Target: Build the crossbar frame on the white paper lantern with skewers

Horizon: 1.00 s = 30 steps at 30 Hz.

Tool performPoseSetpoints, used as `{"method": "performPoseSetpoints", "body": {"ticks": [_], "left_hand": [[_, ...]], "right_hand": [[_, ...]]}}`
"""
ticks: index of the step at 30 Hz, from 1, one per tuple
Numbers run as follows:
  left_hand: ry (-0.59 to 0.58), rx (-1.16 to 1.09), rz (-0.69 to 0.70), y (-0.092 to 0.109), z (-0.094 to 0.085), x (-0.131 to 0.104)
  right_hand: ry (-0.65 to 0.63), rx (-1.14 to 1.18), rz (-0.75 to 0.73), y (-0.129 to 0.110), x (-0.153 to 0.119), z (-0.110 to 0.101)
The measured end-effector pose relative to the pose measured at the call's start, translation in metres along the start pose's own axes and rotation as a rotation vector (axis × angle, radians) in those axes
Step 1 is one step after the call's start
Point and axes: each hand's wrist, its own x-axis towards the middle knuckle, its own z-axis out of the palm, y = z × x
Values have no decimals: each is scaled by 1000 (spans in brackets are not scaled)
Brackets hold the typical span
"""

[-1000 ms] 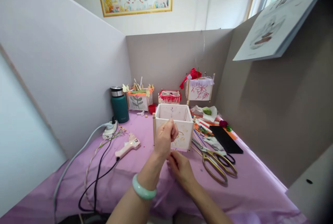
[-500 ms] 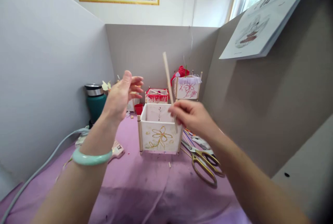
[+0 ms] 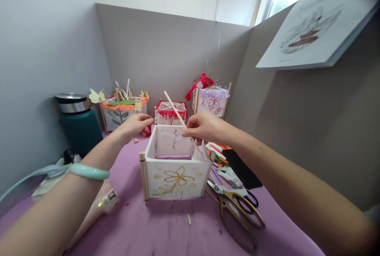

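Note:
A thin wooden stick (image 3: 175, 108) is pinched in my right hand (image 3: 206, 126), above the right side of a white open-topped box (image 3: 175, 178). The stick slants, its upper end to the left and its lower end inside the box. A yellow flower is drawn on the box's front panel, and paired sticks stand as posts at its front corners. My left hand (image 3: 135, 127) is open, its fingertips close beside the box's back-left post (image 3: 156, 121); contact cannot be made out. Behind those fingers a small red cup (image 3: 149, 130) is partly hidden.
Gold-handled scissors (image 3: 237, 212) and a black phone (image 3: 243, 169) lie right of the box. A glue gun (image 3: 103, 202) with a green light lies left, near a teal bottle (image 3: 80, 125). Decorated boxes, one with red fringe (image 3: 171, 117), stand behind. Grey partitions (image 3: 169, 50) surround the purple cloth.
My left hand has come down to the box's back-left corner. The stick in my right hand now tilts further left and reaches into the box. The view has shifted closer.

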Motion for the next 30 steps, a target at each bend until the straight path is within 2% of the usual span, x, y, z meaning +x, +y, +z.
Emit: {"method": "performPoseSetpoints", "body": {"ticks": [3,7,11,16,22,27,30], "left_hand": [[-109,-31,-20,-6,0,7],[-168,-16,-15,-13,-1,13],[-162,157,19,-13,-2,12],[-179,248,69,-13,1,12],[-178,246,82,-16,2,13],[-227,213,64,-7,6,8],[-202,196,33,0,10,3]], "right_hand": [[-56,-69,9,-1,5,2],[-99,-159,39,-2,7,1],[-161,-204,61,-3,7,-1],[-199,-247,72,-1,8,2],[-233,-314,88,-1,8,4],[-300,-398,112,-5,9,7],[-315,-438,112,-6,10,9]]}}
